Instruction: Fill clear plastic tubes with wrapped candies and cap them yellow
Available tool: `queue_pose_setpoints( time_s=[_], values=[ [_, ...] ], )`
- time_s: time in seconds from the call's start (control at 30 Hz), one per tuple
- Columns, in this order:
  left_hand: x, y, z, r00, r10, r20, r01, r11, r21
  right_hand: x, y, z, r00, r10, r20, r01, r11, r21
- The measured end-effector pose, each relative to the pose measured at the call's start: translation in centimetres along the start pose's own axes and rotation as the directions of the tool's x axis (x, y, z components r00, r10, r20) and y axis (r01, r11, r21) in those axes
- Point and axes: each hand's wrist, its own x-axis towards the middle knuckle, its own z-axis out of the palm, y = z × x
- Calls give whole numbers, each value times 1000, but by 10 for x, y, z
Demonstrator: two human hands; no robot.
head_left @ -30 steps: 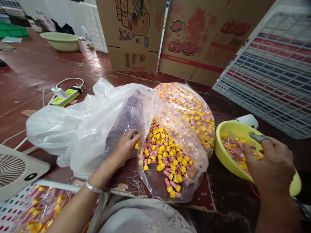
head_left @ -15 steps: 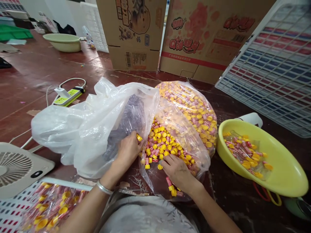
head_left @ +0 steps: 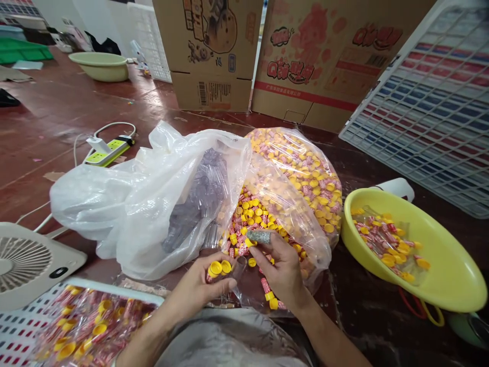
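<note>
My left hand (head_left: pixel 196 288) is closed around small clear plastic tubes (head_left: pixel 239 267), with two round yellow caps (head_left: pixel 220 267) showing above the fingers. Close by on the right, my right hand (head_left: pixel 286 270) pinches a small yellow-capped piece (head_left: pixel 250 241) between thumb and forefinger. A grey speckled wrap (head_left: pixel 259 236) covers that forefingertip. Behind the hands, red-and-white pieces with yellow caps (head_left: pixel 252 211) spill from the mouth of a clear plastic bag (head_left: pixel 323 250). To its left, a white plastic bag (head_left: pixel 141 224) lies open on many clear tubes (head_left: pixel 198 196).
A tilted yellow basin (head_left: pixel 446 260) at right holds filled tubes. At lower left, a white perforated tray (head_left: pixel 19 326) carries more, beside a fan (head_left: pixel 34 265). A power strip (head_left: pixel 109 153) lies behind. Cardboard boxes (head_left: pixel 214 94) and a white grid rack (head_left: pixel 416 112) stand farther back.
My left hand has moved out of the white bag, towards me, bringing clear tubes and yellow caps. My right hand has lifted from the pile with a yellow-capped piece.
</note>
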Motion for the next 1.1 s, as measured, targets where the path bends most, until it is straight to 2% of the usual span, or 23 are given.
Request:
queue_pose_setpoints(
  time_s=[0.13,0.3,0.4,0.47,0.57,0.67,0.73,0.8,0.87,0.93,1.0,1.03,1.07,1.1],
  values=[
    [0,-8,10,999,-46,16,48,983,-178,0,-2,0,997,-21,79,24,999,-45],
    [5,-18,10,999,-34,24,38,977,-208,-6,4,-5,993,76,85,-78,997,18],
    [6,-19,11,999,-34,33,42,964,-264,-6,1,-7,991,66,120,-68,998,8],
    [6,-18,12,999,-28,38,39,940,-338,-6,-5,-7,977,2,214,11,998,-59],
    [6,-19,15,998,-55,8,52,874,-483,-9,-7,-3,928,-149,341,234,946,-222],
    [5,-22,21,994,-110,-18,78,800,-595,-17,-1,8,890,-313,332,430,818,-381],
    [2,-23,28,993,-117,-15,80,764,-640,-23,4,16,875,-380,299,479,772,-418],
    [-2,-24,33,995,-100,-16,63,738,-671,-29,6,23,878,-390,279,476,776,-413],
    [-11,-24,32,995,-89,-43,37,741,-670,-33,5,26,867,-360,345,478,798,-367],
    [-29,-24,20,988,-106,-112,26,830,-557,-32,5,22,816,-319,481,498,811,-307],
    [-58,-26,-3,964,-124,-235,60,964,-260,-28,10,13,782,-268,562,497,813,-303],
    [-76,-28,-18,938,-126,-322,116,992,-50,-25,15,7,801,-241,548,478,809,-343],
    [-95,-33,-36,899,-115,-422,199,967,161,-21,22,1,837,-214,503,448,797,-405],
    [-115,-40,-56,820,-121,-559,345,884,315,-17,29,-6,875,-194,444,413,777,-475]
  ],
)
